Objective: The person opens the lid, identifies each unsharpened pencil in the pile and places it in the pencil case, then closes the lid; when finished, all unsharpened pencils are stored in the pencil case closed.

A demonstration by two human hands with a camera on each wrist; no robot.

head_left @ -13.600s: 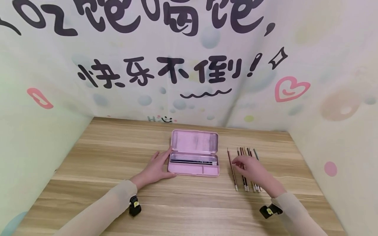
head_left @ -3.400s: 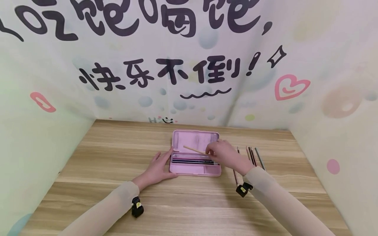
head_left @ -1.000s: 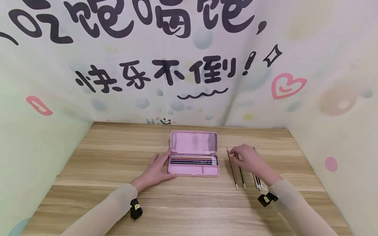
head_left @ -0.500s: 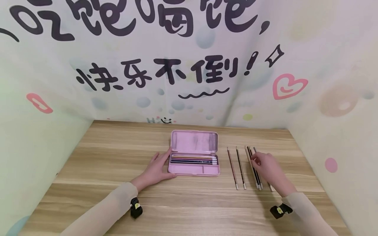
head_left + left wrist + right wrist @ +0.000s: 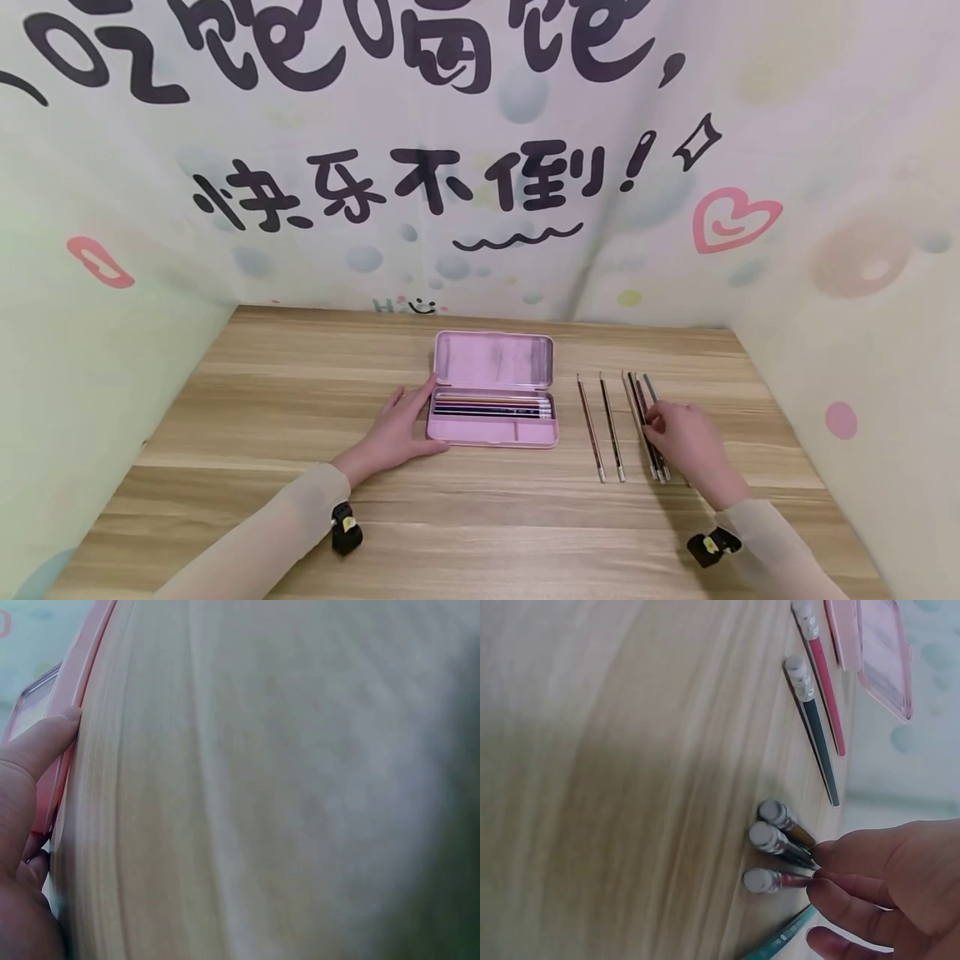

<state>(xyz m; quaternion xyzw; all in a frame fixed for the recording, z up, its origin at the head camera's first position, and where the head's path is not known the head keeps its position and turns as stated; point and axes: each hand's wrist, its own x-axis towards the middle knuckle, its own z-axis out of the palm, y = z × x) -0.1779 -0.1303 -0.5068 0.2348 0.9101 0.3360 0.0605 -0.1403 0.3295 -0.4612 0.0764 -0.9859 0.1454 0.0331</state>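
Observation:
In the head view a pink pencil case [image 5: 491,432] lies with its lid [image 5: 495,358] raised. Several pencils [image 5: 487,406] lie side by side in its back compartment. My left hand [image 5: 393,429] holds the case's left end, thumb along the front edge and a finger at the back; the left wrist view shows the thumb [image 5: 45,742] against the pink side. My right hand [image 5: 686,437] is over the pencil bunch at the right, thumb and fingertips pinching a red pencil [image 5: 789,880]. Beside it lie a dark pencil [image 5: 778,844] and a yellow one [image 5: 785,817].
Between case and bunch, a reddish pencil [image 5: 590,429] and a dark pencil [image 5: 611,429] lie apart on the wooden table [image 5: 480,517]. A teal pencil [image 5: 780,935] lies on the far side of the bunch. A printed cloth wall [image 5: 360,275] stands behind.
Over the longer span, pencils have passed from the table into the case, one carried by my right hand. Lately that hand shifted right, then slightly nearer me onto the bunch. My left hand stays put.

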